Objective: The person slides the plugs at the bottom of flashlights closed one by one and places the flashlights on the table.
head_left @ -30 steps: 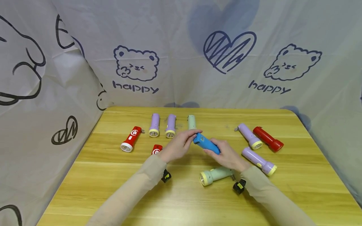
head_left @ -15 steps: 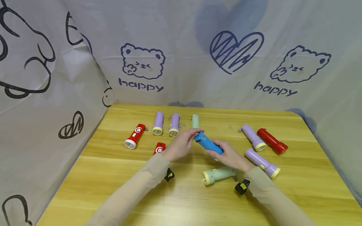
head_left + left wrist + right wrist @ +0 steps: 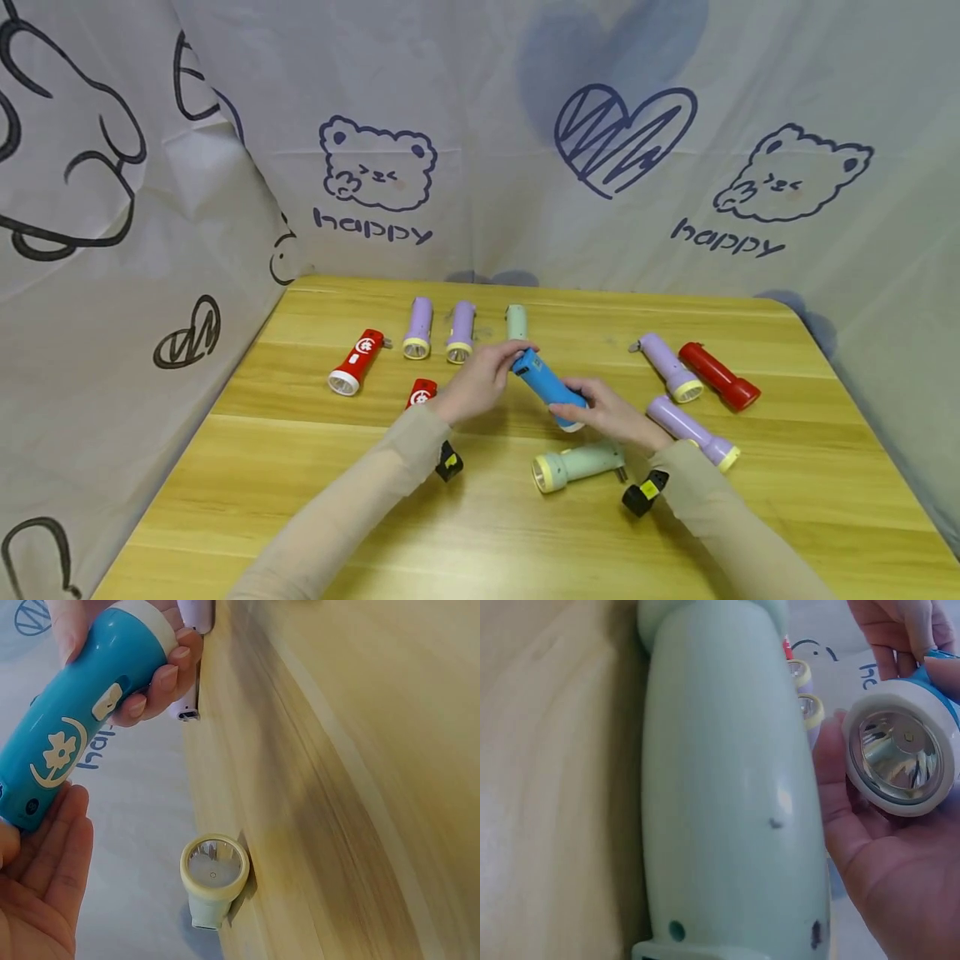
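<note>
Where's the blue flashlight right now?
In the head view, the blue flashlight is near the middle, held with the left hand at its far end and the right hand near its lens end, appearing just above the nearer pale green flashlight.

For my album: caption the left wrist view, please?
Right hand and left hand hold a flower-marked blue flashlight; pale green flashlight beyond.

Our left forearm and right forearm slant forward and inward. Our left hand pinches, some fingers nearly straight; near it, our right hand grips with curled fingers.
</note>
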